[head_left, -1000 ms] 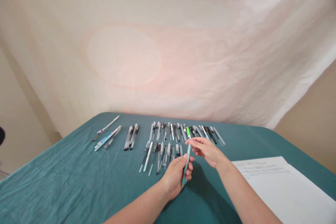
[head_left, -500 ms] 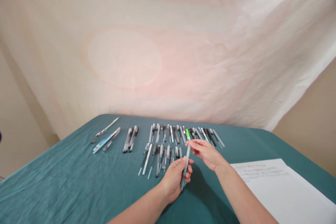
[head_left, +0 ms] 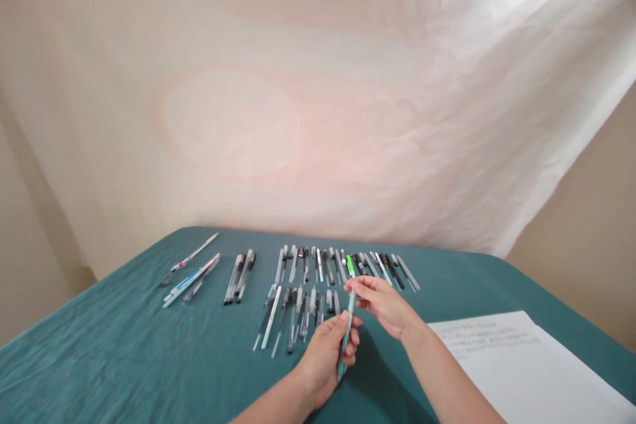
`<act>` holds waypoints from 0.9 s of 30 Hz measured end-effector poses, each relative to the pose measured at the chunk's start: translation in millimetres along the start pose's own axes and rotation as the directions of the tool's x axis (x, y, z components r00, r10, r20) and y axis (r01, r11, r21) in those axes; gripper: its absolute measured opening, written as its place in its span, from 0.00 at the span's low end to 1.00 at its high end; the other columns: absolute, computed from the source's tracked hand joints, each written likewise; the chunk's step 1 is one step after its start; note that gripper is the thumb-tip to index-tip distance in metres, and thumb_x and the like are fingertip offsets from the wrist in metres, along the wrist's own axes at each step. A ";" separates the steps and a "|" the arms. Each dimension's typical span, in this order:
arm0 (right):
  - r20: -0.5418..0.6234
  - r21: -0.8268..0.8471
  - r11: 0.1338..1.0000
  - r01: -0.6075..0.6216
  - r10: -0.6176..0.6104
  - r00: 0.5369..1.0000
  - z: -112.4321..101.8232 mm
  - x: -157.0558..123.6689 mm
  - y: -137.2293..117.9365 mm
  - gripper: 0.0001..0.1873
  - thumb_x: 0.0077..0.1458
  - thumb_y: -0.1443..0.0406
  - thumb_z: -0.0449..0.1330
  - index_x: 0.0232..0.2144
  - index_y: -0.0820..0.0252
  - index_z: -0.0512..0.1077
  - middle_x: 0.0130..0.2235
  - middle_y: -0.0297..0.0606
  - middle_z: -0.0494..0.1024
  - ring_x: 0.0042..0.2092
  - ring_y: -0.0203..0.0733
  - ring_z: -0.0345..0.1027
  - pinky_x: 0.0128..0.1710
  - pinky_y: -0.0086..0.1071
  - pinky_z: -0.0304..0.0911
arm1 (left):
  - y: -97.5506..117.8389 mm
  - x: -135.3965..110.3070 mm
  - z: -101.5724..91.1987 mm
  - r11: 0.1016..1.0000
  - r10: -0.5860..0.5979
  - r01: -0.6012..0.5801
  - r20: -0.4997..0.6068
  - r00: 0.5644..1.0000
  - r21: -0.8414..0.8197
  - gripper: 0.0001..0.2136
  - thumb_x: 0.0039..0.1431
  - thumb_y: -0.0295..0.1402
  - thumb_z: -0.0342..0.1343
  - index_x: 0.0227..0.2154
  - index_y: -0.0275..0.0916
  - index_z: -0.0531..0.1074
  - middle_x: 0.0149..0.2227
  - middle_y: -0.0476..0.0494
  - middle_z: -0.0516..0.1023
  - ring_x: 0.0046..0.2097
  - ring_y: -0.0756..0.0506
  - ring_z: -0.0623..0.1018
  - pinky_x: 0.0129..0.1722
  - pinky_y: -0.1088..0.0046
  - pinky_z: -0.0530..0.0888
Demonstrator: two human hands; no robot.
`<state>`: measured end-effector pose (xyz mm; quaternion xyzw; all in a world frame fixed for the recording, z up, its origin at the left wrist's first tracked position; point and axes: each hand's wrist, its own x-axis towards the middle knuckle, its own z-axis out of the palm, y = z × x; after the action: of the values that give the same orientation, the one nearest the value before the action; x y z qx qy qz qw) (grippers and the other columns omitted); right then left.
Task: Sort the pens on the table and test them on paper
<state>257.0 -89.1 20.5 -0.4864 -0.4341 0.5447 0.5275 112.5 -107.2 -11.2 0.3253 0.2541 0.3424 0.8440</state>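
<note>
A pale green pen (head_left: 344, 342) slants between my two hands above the cloth. My left hand (head_left: 325, 356) is wrapped round its lower body, with the lower end sticking out below the fingers. At the upper end, the thumb and fingertips of my right hand (head_left: 380, 305) pinch the pen. Whether its tip is capped there cannot be made out. Just behind the fingers, a bright green pen (head_left: 350, 266) lies in the far row. A nearer row of clear and black pens (head_left: 299, 318) lies left of the hands, partly hidden by my left hand.
Small groups of pens lie further left, with blue-and-white pens (head_left: 193, 279) and black-capped pens (head_left: 241, 277) among them. Sheets of paper (head_left: 517, 364) with handwriting rest at the right. A green cloth (head_left: 124, 344) covers the table, and a pale sheet (head_left: 318, 112) hangs behind it.
The whole view has tilted up slightly, so everything sits lower in the picture. Both hands keep nearly the same hold on the pale green pen.
</note>
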 end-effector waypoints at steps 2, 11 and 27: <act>0.040 0.089 0.996 -0.025 0.021 0.999 0.8 -1.8 -2.1 0.16 0.40 0.56 0.64 0.30 0.61 0.74 0.36 0.38 0.75 0.34 0.35 0.66 0.33 0.28 0.60 | 0.5 0.2 0.4 1.000 0.001 -0.001 -0.006 1.000 -0.002 0.14 0.51 0.42 0.54 0.31 0.33 0.68 0.21 0.52 0.64 0.19 0.58 0.58 0.18 0.81 0.49; -0.041 -0.119 0.992 -0.029 0.024 0.999 2.6 -1.5 5.5 0.17 0.40 0.53 0.63 0.22 0.62 0.68 0.23 0.30 0.69 0.26 0.32 0.61 0.27 0.27 0.58 | -1.0 -0.1 0.7 1.000 -0.011 0.011 -0.006 1.000 0.001 0.15 0.50 0.43 0.55 0.30 0.33 0.67 0.21 0.53 0.64 0.19 0.58 0.57 0.18 0.81 0.48; -0.023 0.174 0.985 -0.013 0.018 1.000 -11.2 0.6 -2.6 0.13 0.43 0.59 0.63 0.32 0.59 0.74 0.41 0.40 0.75 0.33 0.36 0.67 0.31 0.28 0.61 | -4.5 -1.3 0.3 0.999 -0.040 0.039 0.029 0.999 0.010 0.16 0.50 0.44 0.55 0.31 0.33 0.68 0.21 0.52 0.63 0.19 0.58 0.54 0.18 0.80 0.45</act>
<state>268.4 -88.8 21.3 -0.4485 -0.3748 0.5787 0.5688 113.7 -110.7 -14.0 0.3294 0.2498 0.3195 0.8527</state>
